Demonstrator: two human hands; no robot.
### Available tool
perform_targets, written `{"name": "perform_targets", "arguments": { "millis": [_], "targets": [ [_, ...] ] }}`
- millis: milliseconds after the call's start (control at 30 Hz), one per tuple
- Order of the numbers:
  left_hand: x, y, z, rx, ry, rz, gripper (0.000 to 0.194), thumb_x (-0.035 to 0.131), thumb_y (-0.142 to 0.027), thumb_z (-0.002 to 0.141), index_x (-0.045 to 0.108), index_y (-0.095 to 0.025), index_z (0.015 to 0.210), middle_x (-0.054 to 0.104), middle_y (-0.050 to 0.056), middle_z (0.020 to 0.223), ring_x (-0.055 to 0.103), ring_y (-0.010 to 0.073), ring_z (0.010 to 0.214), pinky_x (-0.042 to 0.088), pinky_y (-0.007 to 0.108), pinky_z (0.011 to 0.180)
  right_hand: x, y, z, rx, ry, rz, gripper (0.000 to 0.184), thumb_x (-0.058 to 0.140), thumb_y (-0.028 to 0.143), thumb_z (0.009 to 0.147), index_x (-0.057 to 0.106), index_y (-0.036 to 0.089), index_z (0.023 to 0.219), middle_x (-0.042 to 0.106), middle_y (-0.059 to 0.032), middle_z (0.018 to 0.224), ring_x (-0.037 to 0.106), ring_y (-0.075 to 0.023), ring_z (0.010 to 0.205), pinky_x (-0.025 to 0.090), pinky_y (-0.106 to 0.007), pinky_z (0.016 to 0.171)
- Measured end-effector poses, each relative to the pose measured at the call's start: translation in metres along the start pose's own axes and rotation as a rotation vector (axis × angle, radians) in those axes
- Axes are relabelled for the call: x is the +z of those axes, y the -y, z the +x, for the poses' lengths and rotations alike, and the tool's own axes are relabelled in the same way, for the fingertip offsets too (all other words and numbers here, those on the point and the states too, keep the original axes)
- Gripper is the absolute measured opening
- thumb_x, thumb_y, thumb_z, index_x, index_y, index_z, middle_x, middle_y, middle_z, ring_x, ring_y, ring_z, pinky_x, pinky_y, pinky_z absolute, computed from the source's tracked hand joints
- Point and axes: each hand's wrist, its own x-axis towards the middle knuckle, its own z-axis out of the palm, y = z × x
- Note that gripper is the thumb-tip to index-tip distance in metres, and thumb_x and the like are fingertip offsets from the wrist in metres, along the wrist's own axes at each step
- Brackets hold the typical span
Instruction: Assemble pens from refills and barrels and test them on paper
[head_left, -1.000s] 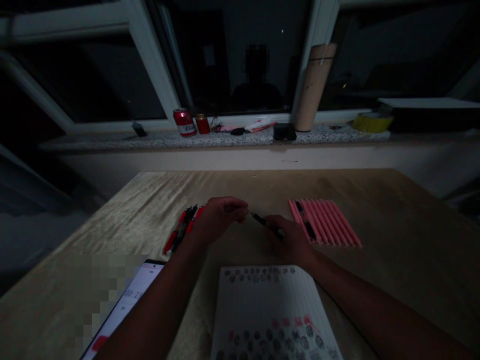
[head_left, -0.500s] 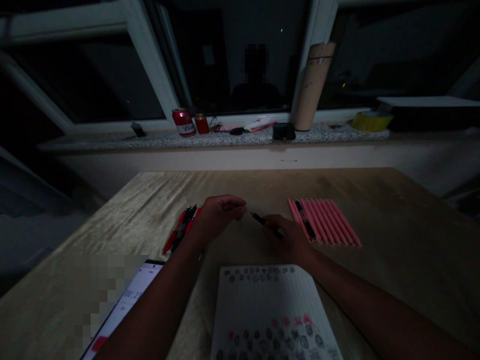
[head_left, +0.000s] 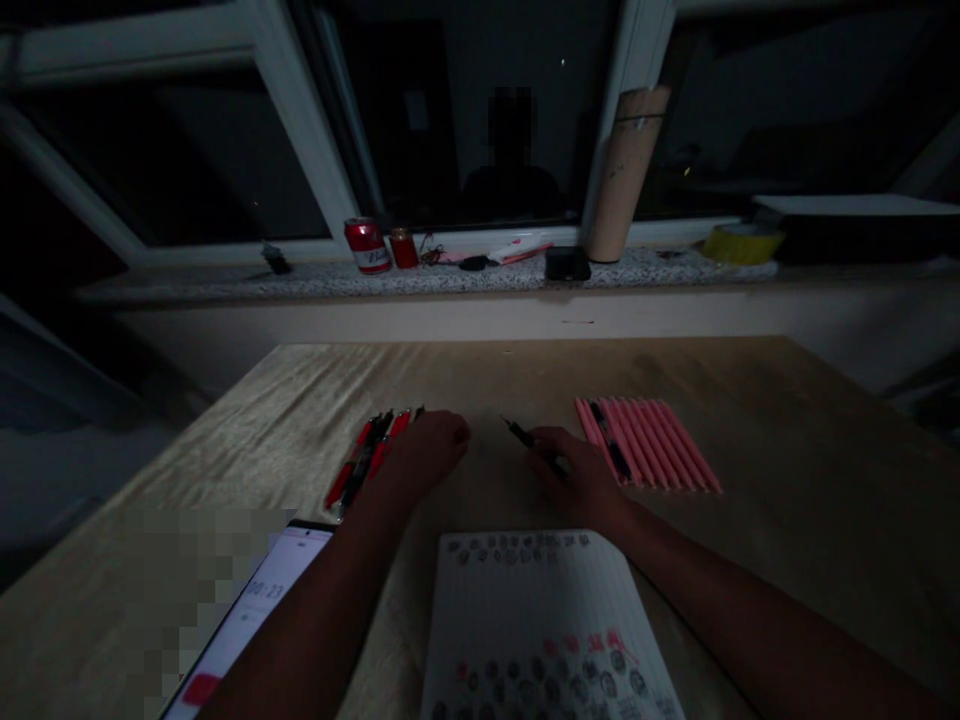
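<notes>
My right hand [head_left: 574, 475] is closed round a black pen [head_left: 521, 433], whose thin tip points up and to the left. My left hand [head_left: 435, 450] has its fingers curled together; anything inside them is hidden. It lies beside and partly over several red and black pens [head_left: 360, 465] at the left. Next to my right hand is a neat row of pink sticks that look like pens or pencils [head_left: 664, 445]. A black pen [head_left: 611, 440] lies among them, near the left end of the row.
An open lined notebook [head_left: 525, 600] with dark and red scribbles lies in front of me. A phone [head_left: 259, 600] showing a timer is partly behind my left forearm. The windowsill [head_left: 315, 285] holds a red can [head_left: 367, 246], a cardboard tube [head_left: 628, 175] and yellow tape [head_left: 742, 243].
My left hand has moved left and slightly down, away from the pen tip, toward the red and black pens. My right hand stays nearly still with its pen.
</notes>
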Motion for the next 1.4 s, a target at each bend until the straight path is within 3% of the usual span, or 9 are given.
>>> {"name": "perform_targets", "arguments": {
  "millis": [133,367,600,867,1233,1400],
  "targets": [
    [0.005,-0.004,-0.004,0.009,0.092,0.145,0.022,0.046,-0.015,0.08,0.066,-0.013,0.087,0.067,0.01,0.093,0.061,0.0203,0.086,0.045,0.03,0.075,0.0,0.0,-0.001,-0.007,0.008,0.012,0.024,0.051,0.024,0.084,0.053,0.02,0.108,0.066,-0.0042,0.084,0.061,-0.0145,0.073,0.046,-0.025,0.064],
    [0.014,-0.01,-0.003,0.046,-0.023,0.113,0.027,0.047,-0.034,0.083,0.065,-0.015,0.09,0.065,0.009,0.091,0.06,0.0215,0.084,0.045,0.032,0.073,0.0,0.0,-0.001,-0.004,0.001,0.007,0.024,0.051,0.026,0.084,0.054,0.02,0.107,0.066,-0.0038,0.082,0.062,-0.0153,0.073,0.047,-0.025,0.063],
    [0.03,-0.011,0.001,0.054,-0.034,0.193,0.025,0.045,-0.029,0.085,0.064,-0.013,0.082,0.062,0.011,0.09,0.059,0.0216,0.085,0.046,0.031,0.072,0.0,0.0,0.0,-0.013,-0.008,-0.001,0.023,0.051,0.025,0.084,0.055,0.02,0.106,0.066,-0.0035,0.081,0.062,-0.0149,0.071,0.046,-0.025,0.063],
    [0.027,-0.014,0.001,0.09,0.005,0.237,0.026,0.043,-0.027,0.086,0.064,-0.013,0.081,0.062,0.011,0.089,0.059,0.0208,0.081,0.047,0.031,0.071,-0.001,0.001,0.0,0.004,0.002,0.001,0.023,0.052,0.025,0.084,0.055,0.02,0.106,0.067,-0.0039,0.083,0.062,-0.0155,0.073,0.047,-0.026,0.064],
    [0.032,-0.011,-0.005,0.143,0.022,0.302,0.023,0.048,-0.024,0.08,0.064,-0.009,0.086,0.063,0.017,0.091,0.057,0.0288,0.092,0.043,0.041,0.08,0.0,0.001,0.0,0.033,0.057,-0.037,0.024,0.051,0.025,0.084,0.053,0.022,0.108,0.067,-0.0028,0.081,0.062,-0.0157,0.071,0.045,-0.025,0.061],
    [0.027,-0.015,-0.003,0.182,-0.031,0.332,0.022,0.048,-0.024,0.08,0.063,-0.009,0.085,0.064,0.015,0.089,0.058,0.0281,0.089,0.042,0.04,0.08,-0.001,0.002,0.0,0.03,0.049,-0.031,0.024,0.051,0.026,0.085,0.053,0.021,0.108,0.066,-0.0033,0.081,0.062,-0.0156,0.071,0.045,-0.025,0.062]
  ]
}}
